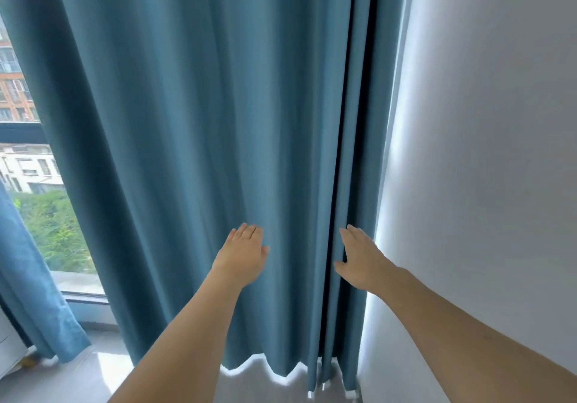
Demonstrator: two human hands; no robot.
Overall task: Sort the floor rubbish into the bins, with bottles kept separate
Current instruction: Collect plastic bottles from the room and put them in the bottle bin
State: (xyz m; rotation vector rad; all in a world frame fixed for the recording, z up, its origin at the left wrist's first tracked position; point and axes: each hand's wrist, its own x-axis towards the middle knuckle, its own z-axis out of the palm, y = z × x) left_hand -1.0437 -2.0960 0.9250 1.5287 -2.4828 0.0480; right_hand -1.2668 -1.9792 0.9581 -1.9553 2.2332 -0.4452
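A: Where's the rubbish? I see no bottle, no scrap and no bin from the head camera.

B: None of it is in view. What shows is 2 bare hands held up at a blue curtain (193,140). The left hand (242,254) has its fingers straight and together, and the right hand (359,257) is flat as well, thumb spread. Neither holds anything. Whether the palms actually touch the cloth I can't tell.

A: So what is the step?

B: My guess is a start pose, or a check behind the folds before the sorting begins. To do it well, I'd lower the gaze to the floor (71,374), find each item and both bins first, then take bottles apart from the rest.

A: Any room to move?

B: The white wall (487,152) stands close on the right, just beside the right forearm, so that side is tight. The curtain's hem hangs just above the floor, and light leaks under it. A dark gap runs between 2 folds by the right hand. To the left there is more room: the window (28,159) is uncovered, with a second blue drape (34,293) bunched low at the left edge.

A: Then turning left looks the easier way.
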